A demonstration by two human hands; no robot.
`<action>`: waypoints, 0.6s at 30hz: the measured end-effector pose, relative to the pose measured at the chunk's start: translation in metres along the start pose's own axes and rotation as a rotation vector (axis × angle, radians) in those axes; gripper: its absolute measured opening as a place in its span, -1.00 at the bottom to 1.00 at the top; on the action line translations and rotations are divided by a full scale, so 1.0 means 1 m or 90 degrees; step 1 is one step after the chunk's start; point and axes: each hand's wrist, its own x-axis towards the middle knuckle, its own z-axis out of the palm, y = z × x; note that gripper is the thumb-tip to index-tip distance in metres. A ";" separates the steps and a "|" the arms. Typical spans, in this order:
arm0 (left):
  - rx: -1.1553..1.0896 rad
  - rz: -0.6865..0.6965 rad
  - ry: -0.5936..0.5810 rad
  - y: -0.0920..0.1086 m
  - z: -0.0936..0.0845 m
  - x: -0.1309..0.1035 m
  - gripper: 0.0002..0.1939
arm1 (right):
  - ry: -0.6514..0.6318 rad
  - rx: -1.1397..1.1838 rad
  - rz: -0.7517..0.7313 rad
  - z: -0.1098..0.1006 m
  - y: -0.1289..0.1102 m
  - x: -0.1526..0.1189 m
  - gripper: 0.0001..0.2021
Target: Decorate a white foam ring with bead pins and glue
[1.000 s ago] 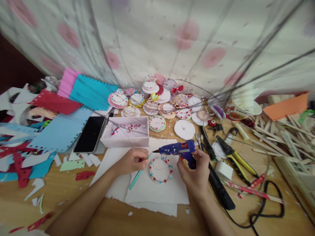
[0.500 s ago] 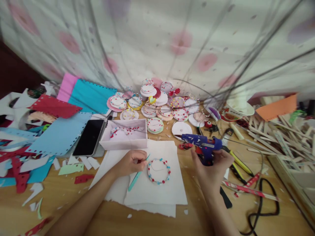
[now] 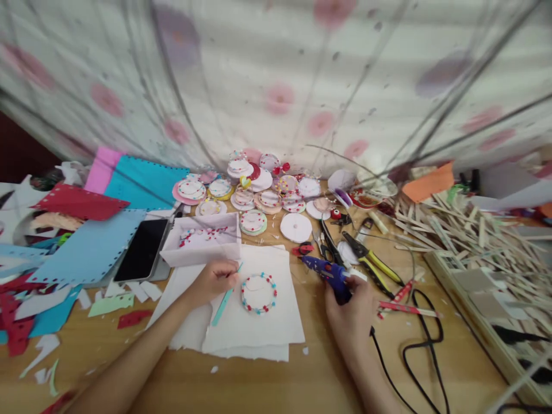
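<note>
The left hand (image 3: 219, 280), thumb and fingertips pinched together, holds the upper end of a slim teal strip (image 3: 223, 303), which slants down over white paper sheets (image 3: 254, 330) lying near the middle of the surface (image 3: 241, 382). Just right of that strip, on the paper, lies a ring of red, blue and white beads (image 3: 259, 294). The right hand (image 3: 351, 299) is curled around the handle of a blue glue gun (image 3: 325, 271), its nozzle pointing left, past the paper's right edge and near a small red and black item (image 3: 303, 248). Behind the paper stands an open white box (image 3: 202, 240) with small red beads inside, and left of it a dark-screened phone (image 3: 142, 250). Beaded discs (image 3: 259, 195) cluster toward the surface's far edge. Yellow-handled pliers (image 3: 373, 264) lie beyond the right hand, and wooden sticks (image 3: 457, 230) are heaped toward the far right corner.
</note>
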 end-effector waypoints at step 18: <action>-0.076 -0.071 0.098 0.071 0.013 -0.012 -0.65 | 0.110 0.171 -0.160 -0.061 -0.028 -0.005 -0.61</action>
